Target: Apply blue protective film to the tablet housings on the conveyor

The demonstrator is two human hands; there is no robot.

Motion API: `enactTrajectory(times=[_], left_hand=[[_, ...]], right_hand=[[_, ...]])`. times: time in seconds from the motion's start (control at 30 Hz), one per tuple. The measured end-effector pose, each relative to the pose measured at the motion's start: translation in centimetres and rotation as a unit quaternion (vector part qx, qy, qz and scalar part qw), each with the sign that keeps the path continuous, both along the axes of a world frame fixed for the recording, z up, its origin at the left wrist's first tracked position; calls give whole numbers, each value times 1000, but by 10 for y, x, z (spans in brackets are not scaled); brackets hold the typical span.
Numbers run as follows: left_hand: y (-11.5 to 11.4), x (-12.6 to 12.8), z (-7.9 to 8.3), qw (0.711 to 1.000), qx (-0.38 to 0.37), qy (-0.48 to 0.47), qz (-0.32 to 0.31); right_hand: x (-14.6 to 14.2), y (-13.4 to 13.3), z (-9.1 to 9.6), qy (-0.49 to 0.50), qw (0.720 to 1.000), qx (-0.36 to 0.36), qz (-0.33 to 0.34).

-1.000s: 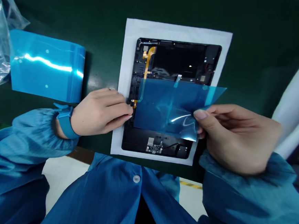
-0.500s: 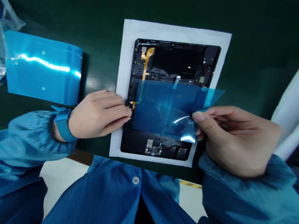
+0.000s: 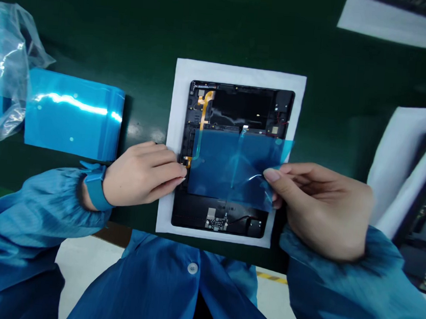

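An opened black tablet housing with an orange flex cable lies on a white sheet on the dark green bench. A translucent blue film lies over the housing's middle. My right hand pinches the film's right edge between thumb and fingers and holds that edge lifted. My left hand has its fingers closed together, the tips pressed at the film's left edge beside the housing's left side. A blue strap sits on my left wrist.
A stack of blue films lies at the left, next to a clear plastic bag. White sheets with dark parts stand at the right, and another white sheet at the top right. The bench's front edge runs just below the housing.
The view has tilted so the housing sits lower in frame. The film's lifted right corner has come down and leftward, closer over the housing. Both hands keep their hold.
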State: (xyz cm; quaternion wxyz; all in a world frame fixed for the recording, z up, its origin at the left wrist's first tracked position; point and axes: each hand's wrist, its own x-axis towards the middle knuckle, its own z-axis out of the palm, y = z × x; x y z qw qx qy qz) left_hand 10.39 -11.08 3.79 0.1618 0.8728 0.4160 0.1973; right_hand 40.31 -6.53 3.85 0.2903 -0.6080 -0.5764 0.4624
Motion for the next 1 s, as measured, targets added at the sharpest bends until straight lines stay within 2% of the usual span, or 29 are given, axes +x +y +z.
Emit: enactTrajectory(times=[0.43, 0.8, 1.0], left_hand=[[0, -1, 0, 1000, -4, 0, 2], [0, -1, 0, 1000, 3, -3, 1], [0, 0, 1, 1000, 9, 4, 1]], right_hand=[[-2, 3, 2, 4, 1000, -25, 4], [-3, 5, 2, 19, 1000, -17, 18], [-2, 1, 0, 34, 999, -21, 3]])
